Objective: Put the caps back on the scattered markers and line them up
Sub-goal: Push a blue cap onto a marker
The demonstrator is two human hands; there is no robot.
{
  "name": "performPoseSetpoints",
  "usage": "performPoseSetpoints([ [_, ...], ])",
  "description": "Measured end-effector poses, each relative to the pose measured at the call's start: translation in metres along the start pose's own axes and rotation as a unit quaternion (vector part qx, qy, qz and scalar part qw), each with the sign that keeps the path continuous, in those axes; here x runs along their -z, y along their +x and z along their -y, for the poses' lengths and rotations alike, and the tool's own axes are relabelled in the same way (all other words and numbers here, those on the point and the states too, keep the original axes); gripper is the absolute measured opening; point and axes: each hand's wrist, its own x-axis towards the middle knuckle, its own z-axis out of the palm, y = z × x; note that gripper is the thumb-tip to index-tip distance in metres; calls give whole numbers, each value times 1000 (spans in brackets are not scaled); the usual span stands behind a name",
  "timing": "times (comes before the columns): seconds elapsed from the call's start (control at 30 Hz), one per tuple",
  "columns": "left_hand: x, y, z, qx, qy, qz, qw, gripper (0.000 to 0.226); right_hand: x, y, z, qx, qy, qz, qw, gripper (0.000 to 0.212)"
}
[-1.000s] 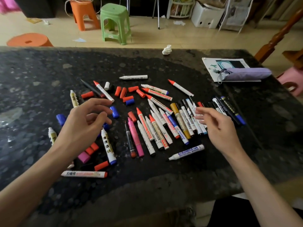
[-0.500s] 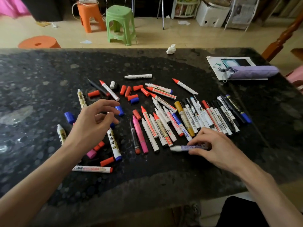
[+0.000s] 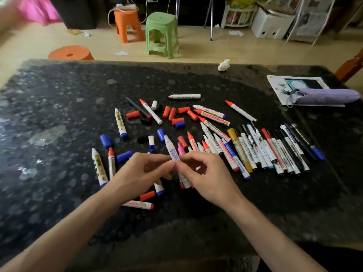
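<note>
I hold a white marker with blue print (image 3: 172,152) above the middle of the black stone table (image 3: 59,114), its bare tip pointing away from me. My right hand (image 3: 206,177) pinches its lower half. The fingertips of my left hand (image 3: 141,173) pinch the same end from the left; whether they also hold a cap is hidden. Several markers (image 3: 275,150) lie side by side to the right. Other markers lie scattered around my hands, with loose red caps (image 3: 172,113) and blue caps (image 3: 106,140) among them.
A purple pouch (image 3: 326,98) lies on a printed sheet (image 3: 279,83) at the far right. A crumpled tissue (image 3: 224,65) sits near the far edge. Green (image 3: 161,34) and orange stools (image 3: 127,24) stand on the floor beyond the table.
My right hand picked the white marker off the table in front of the row and raised it. My left hand left the blue caps and came right to meet it.
</note>
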Motion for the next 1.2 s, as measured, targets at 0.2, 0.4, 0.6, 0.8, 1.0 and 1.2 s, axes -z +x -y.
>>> performPoseSetpoints([
  [0.2,20,-14,8,58,-115,-94,987,23,-29,9,15,12,64,35,997,26],
  [0.4,67,-21,24,93,-212,-260,937,28,-41,30,7,-24,-35,-16,999,19],
  [0.6,92,-30,38,91,-159,-234,955,26,-48,66,-4,-8,-181,-70,981,28],
  [0.8,97,-34,49,50,-5,-176,983,25,-59,110,-16,11,-359,-62,931,36],
  [1.0,97,-35,51,43,53,-154,986,12,-44,101,0,26,-293,-74,953,26],
  [1.2,90,-33,36,46,69,-148,985,11,-19,49,20,86,-136,-16,987,29],
])
